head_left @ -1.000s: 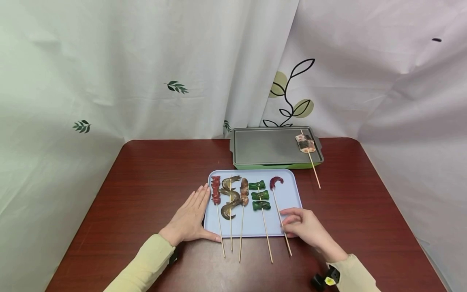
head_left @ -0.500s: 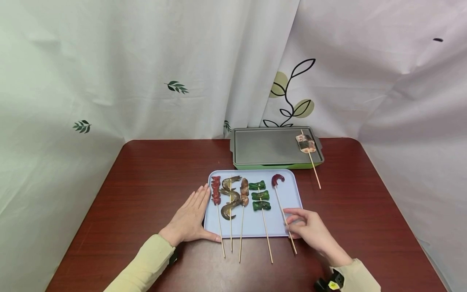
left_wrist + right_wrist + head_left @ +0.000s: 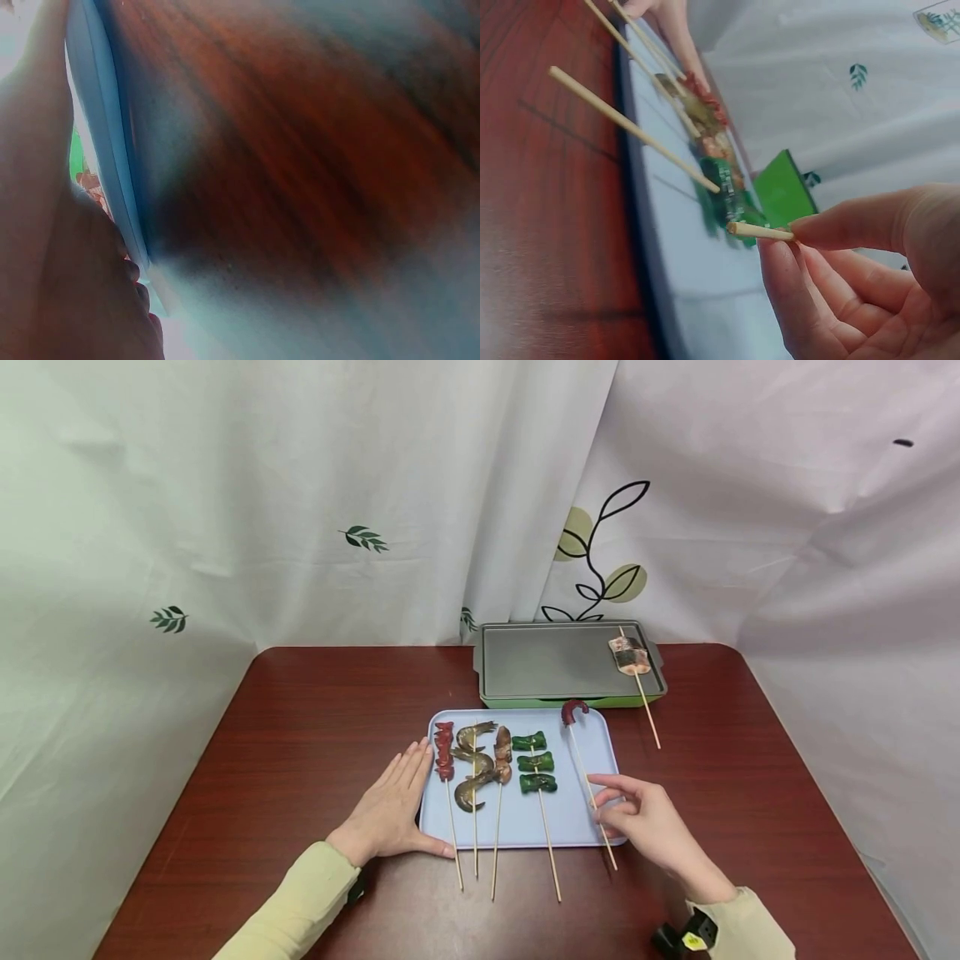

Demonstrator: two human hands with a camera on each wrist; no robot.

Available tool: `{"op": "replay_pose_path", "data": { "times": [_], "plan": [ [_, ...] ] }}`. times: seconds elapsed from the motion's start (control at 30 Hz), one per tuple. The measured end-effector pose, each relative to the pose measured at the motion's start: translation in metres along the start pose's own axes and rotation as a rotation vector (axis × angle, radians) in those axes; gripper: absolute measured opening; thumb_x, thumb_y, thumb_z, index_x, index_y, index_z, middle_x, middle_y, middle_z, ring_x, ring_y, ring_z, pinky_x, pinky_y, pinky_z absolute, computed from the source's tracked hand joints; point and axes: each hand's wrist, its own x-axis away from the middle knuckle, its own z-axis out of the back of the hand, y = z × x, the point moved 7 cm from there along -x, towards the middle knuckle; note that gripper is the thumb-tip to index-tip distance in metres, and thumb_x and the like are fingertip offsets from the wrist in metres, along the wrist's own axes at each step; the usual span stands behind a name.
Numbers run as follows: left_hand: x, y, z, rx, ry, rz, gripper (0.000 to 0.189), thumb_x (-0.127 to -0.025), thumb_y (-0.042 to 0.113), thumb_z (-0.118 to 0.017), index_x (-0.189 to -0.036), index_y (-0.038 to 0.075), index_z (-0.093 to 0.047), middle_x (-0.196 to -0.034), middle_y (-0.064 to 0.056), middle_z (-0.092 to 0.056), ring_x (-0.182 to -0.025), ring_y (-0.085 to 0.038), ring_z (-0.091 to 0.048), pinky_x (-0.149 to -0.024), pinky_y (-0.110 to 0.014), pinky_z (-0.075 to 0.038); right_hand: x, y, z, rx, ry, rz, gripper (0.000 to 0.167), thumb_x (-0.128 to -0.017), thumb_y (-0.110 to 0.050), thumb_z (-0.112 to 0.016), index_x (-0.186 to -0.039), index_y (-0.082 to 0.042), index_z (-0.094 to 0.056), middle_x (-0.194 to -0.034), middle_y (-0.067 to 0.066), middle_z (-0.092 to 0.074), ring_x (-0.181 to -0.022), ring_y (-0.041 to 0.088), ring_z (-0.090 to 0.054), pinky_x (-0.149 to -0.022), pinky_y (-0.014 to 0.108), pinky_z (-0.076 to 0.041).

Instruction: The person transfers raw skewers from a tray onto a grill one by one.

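Observation:
In the head view my right hand [image 3: 641, 822] pinches the stick of a skewer with a dark red, curled tentacle [image 3: 567, 716] at its top. It is held over the right part of the light blue tray [image 3: 521, 831], the tentacle overlapping the tray's far rim. The right wrist view shows the stick's blunt end [image 3: 761, 231] between thumb and fingers. My left hand [image 3: 390, 806] lies along the tray's left edge, fingers straight, thumb at the front corner. On the tray lie skewers of red pieces [image 3: 444, 752], shrimp [image 3: 472, 764], brown pieces [image 3: 502, 752] and green rolls [image 3: 536, 762].
Behind the tray stands a grey griddle [image 3: 547, 664] with a green base. A skewer with a pale and dark piece [image 3: 628, 655] lies on its right side, stick over the front edge. White curtains [image 3: 360, 485] enclose the dark red table [image 3: 322, 718].
My right hand has moved right and slightly away from me with the tentacle skewer, whose tip has gone from above the tray to its far rim. The left hand has stayed still.

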Motion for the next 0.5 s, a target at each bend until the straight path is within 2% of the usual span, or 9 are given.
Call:
{"op": "replay_pose_path", "data": {
  "times": [0.2,0.5],
  "plan": [
    [0.0,0.0,0.0,-0.004,0.007,-0.002,0.151,-0.058,0.098,-0.058,-0.157,-0.01,-0.021,-0.164,-0.025,-0.018,-0.152,-0.037,-0.015,-0.122,-0.048,-0.018,0.003,-0.013,0.001,0.012,-0.037,0.033,0.052,-0.085,0.012,-0.068,-0.135,0.012,-0.058,-0.097,0.02,-0.065,-0.064,0.017,-0.067,-0.059,0.032,-0.059],
    [0.0,0.001,0.0,-0.003,0.023,-0.009,0.15,-0.058,0.097,-0.06,-0.157,-0.01,-0.022,-0.164,-0.026,-0.02,-0.152,-0.038,-0.017,-0.121,-0.048,-0.019,0.005,-0.036,0.001,0.11,-0.053,0.112,0.049,-0.085,0.012,-0.069,-0.133,0.008,-0.061,-0.098,0.024,-0.066,-0.066,0.021,-0.069,-0.062,0.034,-0.06]
  ]
}}
